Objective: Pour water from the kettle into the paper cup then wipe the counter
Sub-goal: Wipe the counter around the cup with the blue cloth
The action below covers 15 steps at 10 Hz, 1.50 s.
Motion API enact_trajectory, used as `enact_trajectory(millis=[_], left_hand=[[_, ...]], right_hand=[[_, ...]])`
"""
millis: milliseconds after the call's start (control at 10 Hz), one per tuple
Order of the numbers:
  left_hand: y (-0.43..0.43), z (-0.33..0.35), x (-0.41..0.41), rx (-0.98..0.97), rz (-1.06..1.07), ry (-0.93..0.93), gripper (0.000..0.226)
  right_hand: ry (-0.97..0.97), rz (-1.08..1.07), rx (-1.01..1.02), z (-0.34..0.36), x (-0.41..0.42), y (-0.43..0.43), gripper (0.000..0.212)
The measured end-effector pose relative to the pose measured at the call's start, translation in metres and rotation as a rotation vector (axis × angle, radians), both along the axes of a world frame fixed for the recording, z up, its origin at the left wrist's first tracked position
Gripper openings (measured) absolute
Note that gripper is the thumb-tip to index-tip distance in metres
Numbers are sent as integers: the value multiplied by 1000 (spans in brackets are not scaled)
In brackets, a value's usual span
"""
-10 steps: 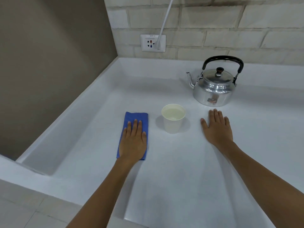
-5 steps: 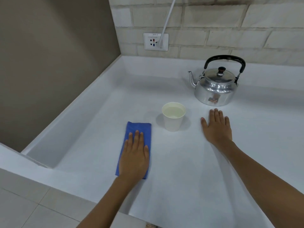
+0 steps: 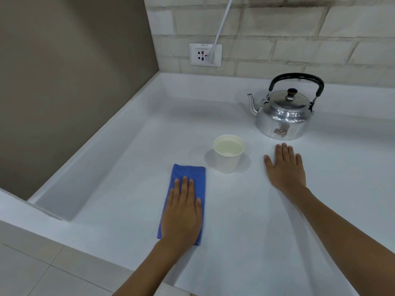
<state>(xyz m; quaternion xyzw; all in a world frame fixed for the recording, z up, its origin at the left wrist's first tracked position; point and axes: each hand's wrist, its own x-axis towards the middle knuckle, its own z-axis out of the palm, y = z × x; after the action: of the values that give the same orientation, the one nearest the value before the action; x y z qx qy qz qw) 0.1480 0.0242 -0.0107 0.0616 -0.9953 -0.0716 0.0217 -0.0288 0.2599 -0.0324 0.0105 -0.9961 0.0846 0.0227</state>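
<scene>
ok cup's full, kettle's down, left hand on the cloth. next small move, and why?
Probably slide the cloth sideways across the counter under the flat left hand, keeping clear of the cup. The cup holds water, the kettle stands upright behind it, and the right hand rests flat on the counter, so only wiping looks left.

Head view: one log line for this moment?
phase: wiping | left hand flat on blue cloth | right hand flat on counter | cup filled, upright | kettle set down
</scene>
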Motion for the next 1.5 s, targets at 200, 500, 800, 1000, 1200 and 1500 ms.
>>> enact_trajectory(millis=[200, 500, 800, 1000, 1200, 1500], left_hand=[[66, 1, 11, 4, -164, -15, 53], [39, 5, -12, 382, -263, 45, 56], [-34, 3, -97, 182, -28, 31, 51], [-28, -20, -102, 72, -64, 7, 52], [-30, -22, -102, 55, -77, 25, 53], [-27, -25, -102, 26, -60, 45, 53]], right_hand=[[-3, -5, 7, 0, -1, -1, 66], [-39, -13, -197, 21, 22, -3, 60], [-53, 202, -428, 38, 139, -94, 63], [-63, 190, -154, 19, 155, -107, 61], [12, 232, -185, 14, 168, -82, 69], [-9, 47, -54, 15, 75, 24, 63]])
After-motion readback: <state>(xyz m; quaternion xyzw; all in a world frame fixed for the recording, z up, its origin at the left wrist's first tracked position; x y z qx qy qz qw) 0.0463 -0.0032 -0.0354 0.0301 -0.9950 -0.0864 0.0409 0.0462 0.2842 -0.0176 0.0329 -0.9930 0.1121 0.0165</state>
